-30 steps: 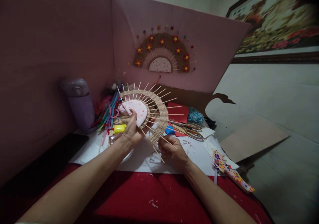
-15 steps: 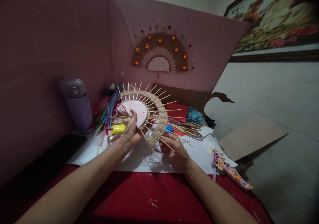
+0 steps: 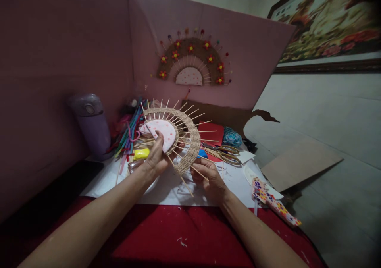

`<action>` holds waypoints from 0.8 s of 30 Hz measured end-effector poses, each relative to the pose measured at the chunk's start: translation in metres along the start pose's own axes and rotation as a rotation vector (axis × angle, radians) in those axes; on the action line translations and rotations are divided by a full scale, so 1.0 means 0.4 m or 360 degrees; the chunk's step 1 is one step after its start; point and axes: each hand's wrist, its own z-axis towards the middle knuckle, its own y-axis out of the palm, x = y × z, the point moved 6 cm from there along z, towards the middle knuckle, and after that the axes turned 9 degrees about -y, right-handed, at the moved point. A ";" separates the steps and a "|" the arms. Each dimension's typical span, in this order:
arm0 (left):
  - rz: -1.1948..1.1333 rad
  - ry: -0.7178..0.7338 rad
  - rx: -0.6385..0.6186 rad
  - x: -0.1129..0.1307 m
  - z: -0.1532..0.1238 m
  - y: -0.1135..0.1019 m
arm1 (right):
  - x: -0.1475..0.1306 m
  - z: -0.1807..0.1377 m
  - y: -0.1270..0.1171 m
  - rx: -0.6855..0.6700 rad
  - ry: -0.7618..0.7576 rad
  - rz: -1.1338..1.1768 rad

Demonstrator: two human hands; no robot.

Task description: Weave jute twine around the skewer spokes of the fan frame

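Observation:
My left hand [image 3: 157, 160] grips a half-round woven fan piece [image 3: 190, 141] by its pink dotted centre [image 3: 162, 133], thumb pressed on the pink part. The piece is wound with tan twine and has several wooden sticks radiating outward. It is held tilted above a white sheet [image 3: 172, 188]. My right hand [image 3: 206, 176] is closed at the lower edge of the weave, fingers pinched among the lowest sticks; what it pinches looks like the twine end, but I cannot make it out.
A finished fan with red flowers [image 3: 192, 61] hangs on the pink board behind. A purple flask [image 3: 91, 123] stands at left beside coloured pipe cleaners [image 3: 129, 135]. Scissors [image 3: 224, 153], a teal yarn ball [image 3: 232, 137], red paper and a patterned strip [image 3: 274, 202] lie right.
My right hand has shifted slightly up and left toward the weave's lower edge. The left hand and the fan piece have barely moved.

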 end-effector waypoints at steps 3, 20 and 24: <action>0.0009 -0.0008 -0.0002 -0.001 0.001 -0.003 | 0.001 0.001 0.000 0.0014 0.0006 -0.0008; 0.0247 -0.0063 0.0019 0.000 0.002 -0.008 | 0.000 0.003 -0.009 0.0080 -0.0052 -0.0060; 0.0250 -0.0043 0.0034 0.003 0.003 -0.009 | -0.001 0.003 -0.010 0.0125 -0.0050 -0.0032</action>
